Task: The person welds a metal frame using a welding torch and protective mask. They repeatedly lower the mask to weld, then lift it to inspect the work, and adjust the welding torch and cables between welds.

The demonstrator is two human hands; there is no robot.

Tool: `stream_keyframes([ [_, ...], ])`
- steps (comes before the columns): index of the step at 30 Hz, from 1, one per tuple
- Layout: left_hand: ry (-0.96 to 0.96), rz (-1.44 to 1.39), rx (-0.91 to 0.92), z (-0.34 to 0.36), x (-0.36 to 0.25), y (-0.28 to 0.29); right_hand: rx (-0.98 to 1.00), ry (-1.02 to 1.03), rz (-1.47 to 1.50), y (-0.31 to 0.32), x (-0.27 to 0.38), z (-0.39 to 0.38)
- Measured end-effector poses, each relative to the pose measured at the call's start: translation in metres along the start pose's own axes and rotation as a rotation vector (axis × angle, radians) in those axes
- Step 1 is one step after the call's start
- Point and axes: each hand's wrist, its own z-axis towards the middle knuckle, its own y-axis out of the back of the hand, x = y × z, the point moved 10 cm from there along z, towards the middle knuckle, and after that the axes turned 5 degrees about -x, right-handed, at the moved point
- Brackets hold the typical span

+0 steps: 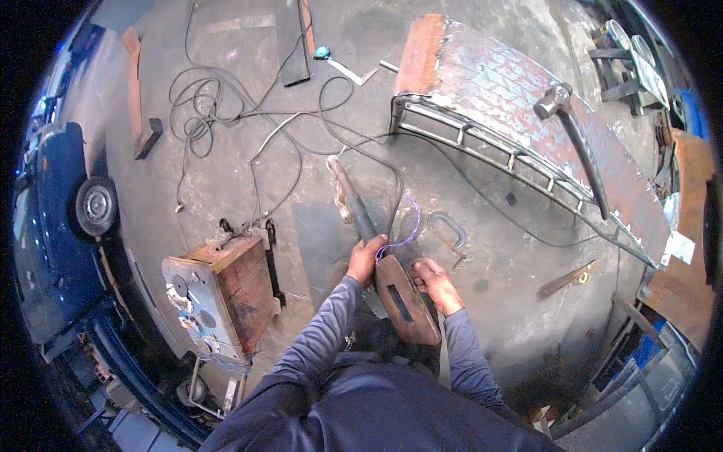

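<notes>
Close to my body, a brown flat panel with a dark rectangular slot (420, 322), resembling a hand-held welding shield, is tilted between my hands. My left hand (366, 260) is closed around the lower end of a dark tubular handle (363, 220) at the panel's far end; its other end looks worn and pale. A thin purple wire (417, 220) loops out beside that hand. Along the panel's right edge, my right hand (437, 283) has its fingers curled together, and whatever they hold is hidden. A C-clamp (454, 227) lies on the floor just beyond.
Cables (218, 113) tangle across the floor ahead. At left stands a rusty box-shaped machine (245, 294), with a blue vehicle (56, 226) beyond. A hammer (576, 139) rests on a rusty metal structure (489, 68). Thin rods (565, 279) lie at right; a tape measure (322, 53) is ahead.
</notes>
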Motion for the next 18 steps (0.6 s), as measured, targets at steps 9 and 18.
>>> stream_keyframes([
  [9,-0.095,0.033,0.057,0.011,-0.034,0.077,-0.311,0.282,-0.669,-0.050,0.049,-0.044],
  [18,-0.210,-0.116,0.165,-0.026,-0.091,0.090,-0.299,0.382,-0.724,-0.092,0.094,-0.102],
])
